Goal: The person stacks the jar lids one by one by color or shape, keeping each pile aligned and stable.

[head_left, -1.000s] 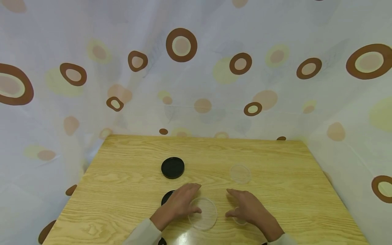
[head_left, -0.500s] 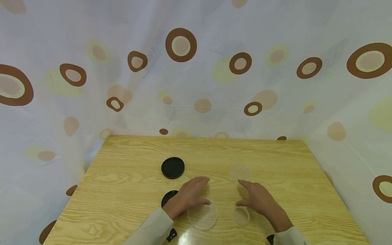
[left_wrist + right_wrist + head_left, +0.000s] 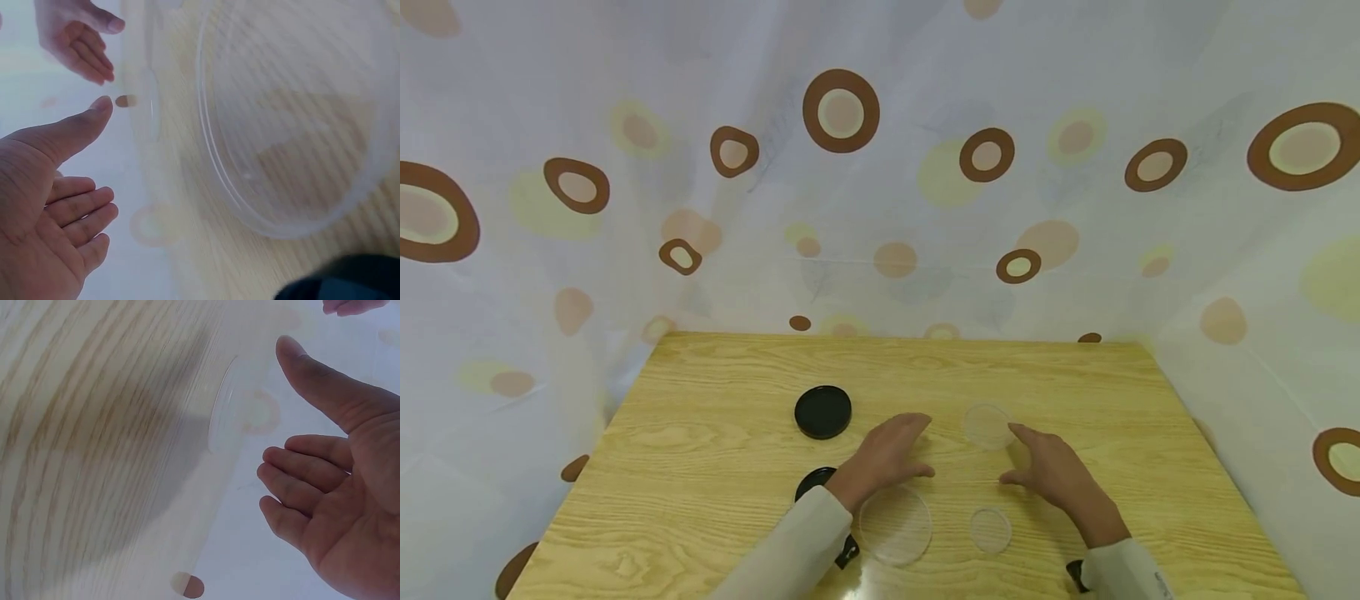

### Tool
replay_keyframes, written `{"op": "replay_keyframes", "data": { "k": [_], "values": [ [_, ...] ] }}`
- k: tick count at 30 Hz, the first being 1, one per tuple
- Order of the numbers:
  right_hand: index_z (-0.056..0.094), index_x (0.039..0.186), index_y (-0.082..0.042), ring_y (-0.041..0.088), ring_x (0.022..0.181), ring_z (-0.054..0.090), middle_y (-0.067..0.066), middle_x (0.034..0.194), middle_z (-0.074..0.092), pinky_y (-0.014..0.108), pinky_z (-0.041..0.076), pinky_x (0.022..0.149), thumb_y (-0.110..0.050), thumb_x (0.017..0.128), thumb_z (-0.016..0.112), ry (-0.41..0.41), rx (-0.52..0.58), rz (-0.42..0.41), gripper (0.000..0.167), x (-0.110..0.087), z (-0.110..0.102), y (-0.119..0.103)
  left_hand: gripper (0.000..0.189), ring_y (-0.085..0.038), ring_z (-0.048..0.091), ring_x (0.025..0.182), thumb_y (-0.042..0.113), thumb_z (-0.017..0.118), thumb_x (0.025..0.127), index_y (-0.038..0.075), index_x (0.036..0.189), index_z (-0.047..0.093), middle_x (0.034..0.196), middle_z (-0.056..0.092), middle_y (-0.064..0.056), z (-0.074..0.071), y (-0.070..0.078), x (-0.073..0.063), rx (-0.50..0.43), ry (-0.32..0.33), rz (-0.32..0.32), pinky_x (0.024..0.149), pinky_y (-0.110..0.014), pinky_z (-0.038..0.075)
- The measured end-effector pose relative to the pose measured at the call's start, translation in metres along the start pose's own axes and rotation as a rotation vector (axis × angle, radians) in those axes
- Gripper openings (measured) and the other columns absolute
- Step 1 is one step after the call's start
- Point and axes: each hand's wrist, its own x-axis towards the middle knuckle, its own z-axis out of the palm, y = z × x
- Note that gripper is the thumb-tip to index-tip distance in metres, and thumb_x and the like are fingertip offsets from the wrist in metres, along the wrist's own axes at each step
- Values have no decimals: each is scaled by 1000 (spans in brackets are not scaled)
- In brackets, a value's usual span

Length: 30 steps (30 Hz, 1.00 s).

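Observation:
My left hand (image 3: 887,454) hovers over the middle of the table, fingers relaxed and thumb apart, holding nothing. Just below it in the head view lies a large clear round lid (image 3: 895,527); the left wrist view shows its raised rim (image 3: 215,156). My right hand (image 3: 1056,475) is likewise empty, its palm facing the left one. By its fingertips in the head view is a clear disc (image 3: 988,426), seen edge-on in the right wrist view. A smaller clear disc (image 3: 991,530) lies nearer the front. The left forearm partly covers a black round dish (image 3: 812,482).
Another black round dish (image 3: 823,412) sits farther back on the wooden table (image 3: 722,375). Around the table's back and sides hangs a pale curtain (image 3: 895,183) with brown, peach and yellow circles. Black wrist straps show at both sleeves.
Both hands have moved forward and to the right above the table, uncovering the smaller clear disc and more of the large lid. The discs and dishes have stayed in place.

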Motion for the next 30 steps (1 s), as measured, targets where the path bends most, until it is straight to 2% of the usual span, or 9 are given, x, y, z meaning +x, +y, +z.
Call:
{"op": "replay_keyframes", "data": {
  "k": [7, 13, 19, 26, 30],
  "values": [
    [43, 136, 8, 47, 115, 54, 31, 130, 53, 55, 49, 92, -32, 72, 81, 3, 3, 32, 84, 7, -1, 13, 72, -21, 47, 132, 39, 74, 81, 11, 141, 44, 143, 49, -5, 2, 8, 19, -30, -43, -52, 107, -35, 43],
    [40, 137, 10, 50, 118, 50, 34, 133, 48, 57, 47, 94, -30, 75, 79, -18, 12, 51, 84, 14, -1, 20, 72, -22, 48, 130, 35, 76, 79, 10, 140, 46, 142, 50, -5, 9, 8, 36, -90, -43, -101, 106, -35, 43],
    [40, 137, 11, 50, 116, 51, 34, 131, 50, 57, 47, 93, -32, 75, 79, -15, 17, 55, 84, 20, 0, 27, 71, -22, 50, 129, 33, 78, 78, 10, 138, 48, 140, 52, -5, 18, 7, 50, -94, -27, -93, 107, -33, 43],
    [40, 137, 11, 51, 115, 51, 35, 130, 50, 57, 48, 92, -33, 76, 78, -25, 17, 58, 84, 27, 3, 34, 69, -22, 51, 128, 31, 78, 78, 8, 137, 49, 139, 54, -6, 26, 3, 60, -77, -22, -93, 106, -33, 43],
    [41, 137, 11, 50, 114, 51, 35, 129, 51, 56, 48, 91, -34, 76, 78, -32, 9, 71, 84, 30, 3, 35, 69, -23, 52, 127, 29, 79, 78, 7, 136, 50, 138, 54, -7, 31, 1, 66, -95, 3, -91, 106, -33, 43]
  ]
}}
